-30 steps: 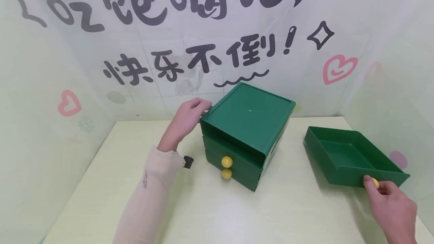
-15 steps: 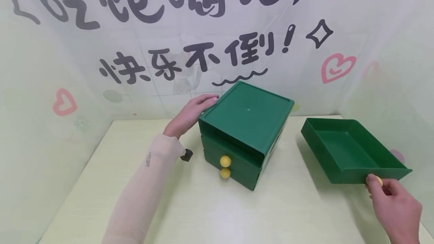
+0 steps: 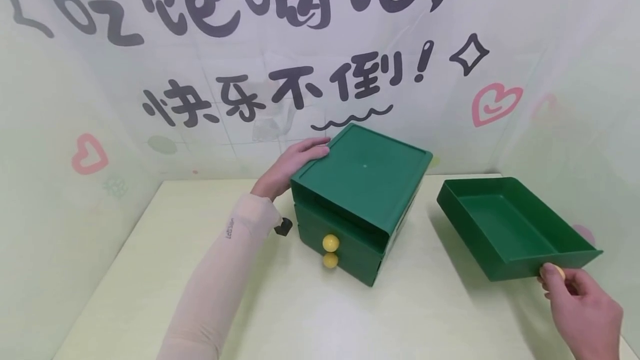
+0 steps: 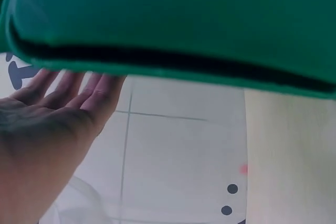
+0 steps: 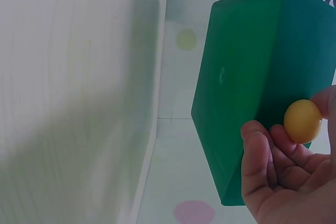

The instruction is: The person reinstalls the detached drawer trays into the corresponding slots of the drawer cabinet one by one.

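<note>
A green plastic drawer cabinet (image 3: 367,174) stands angled on the table, its top slot empty. Two lower drawers are in it, with round yellow knobs (image 3: 330,243) on the front. My left hand (image 3: 290,168) rests against the cabinet's left side, thumb by the top edge; in the left wrist view its fingers (image 4: 102,95) reach up to the green side, tips hidden. Over at the right, my right hand (image 3: 585,301) pinches the yellow knob (image 5: 303,121) of a loose green drawer (image 3: 520,269). That drawer is empty and held above the table, its underside showing in the right wrist view.
The pale table (image 3: 210,210) is bounded by a back wall (image 3: 240,154) with printed lettering and by side walls; the right wall (image 3: 590,154) is close behind the loose drawer. A small black item (image 3: 283,227) sits at my left cuff.
My left hand has slid farther back along the cabinet's left side, and its fingers have straightened. The loose drawer has shifted slightly left in my right hand's pinch. The cabinet stays put.
</note>
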Available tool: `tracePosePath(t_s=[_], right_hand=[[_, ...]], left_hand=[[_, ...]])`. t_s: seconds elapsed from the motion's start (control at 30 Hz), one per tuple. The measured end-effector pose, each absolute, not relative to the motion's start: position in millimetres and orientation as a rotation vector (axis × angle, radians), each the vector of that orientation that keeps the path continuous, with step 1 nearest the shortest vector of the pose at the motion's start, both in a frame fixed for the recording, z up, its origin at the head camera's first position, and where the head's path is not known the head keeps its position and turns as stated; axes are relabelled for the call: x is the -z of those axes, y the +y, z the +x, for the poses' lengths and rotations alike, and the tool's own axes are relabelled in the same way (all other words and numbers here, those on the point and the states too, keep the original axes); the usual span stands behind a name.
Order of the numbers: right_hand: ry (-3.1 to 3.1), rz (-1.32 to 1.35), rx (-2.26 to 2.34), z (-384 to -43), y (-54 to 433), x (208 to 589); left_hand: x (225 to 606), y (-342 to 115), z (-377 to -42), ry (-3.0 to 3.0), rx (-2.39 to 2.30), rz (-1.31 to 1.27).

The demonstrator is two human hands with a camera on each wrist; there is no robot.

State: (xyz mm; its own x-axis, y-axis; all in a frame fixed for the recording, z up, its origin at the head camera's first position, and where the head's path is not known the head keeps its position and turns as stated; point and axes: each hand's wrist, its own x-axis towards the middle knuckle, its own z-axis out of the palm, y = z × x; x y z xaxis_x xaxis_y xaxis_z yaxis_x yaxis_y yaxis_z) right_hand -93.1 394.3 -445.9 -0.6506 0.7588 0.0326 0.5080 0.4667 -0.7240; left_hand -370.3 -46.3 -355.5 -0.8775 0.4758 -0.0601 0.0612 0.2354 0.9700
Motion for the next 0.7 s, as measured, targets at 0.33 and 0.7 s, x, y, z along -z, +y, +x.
tracePosePath(t_s=[0.33,0.7], right_hand=[[-2.337,-1.036,-1.012,-91.4,391.1,446.6],[-2.29,-1.018,-1.093,-89.1,391.8,447.0]], left_hand=[[352.7,-48.1,-364.4,2.142,-1.748,0.579],[354.3,-48.2,-358.7,2.238,-1.749,0.637]])
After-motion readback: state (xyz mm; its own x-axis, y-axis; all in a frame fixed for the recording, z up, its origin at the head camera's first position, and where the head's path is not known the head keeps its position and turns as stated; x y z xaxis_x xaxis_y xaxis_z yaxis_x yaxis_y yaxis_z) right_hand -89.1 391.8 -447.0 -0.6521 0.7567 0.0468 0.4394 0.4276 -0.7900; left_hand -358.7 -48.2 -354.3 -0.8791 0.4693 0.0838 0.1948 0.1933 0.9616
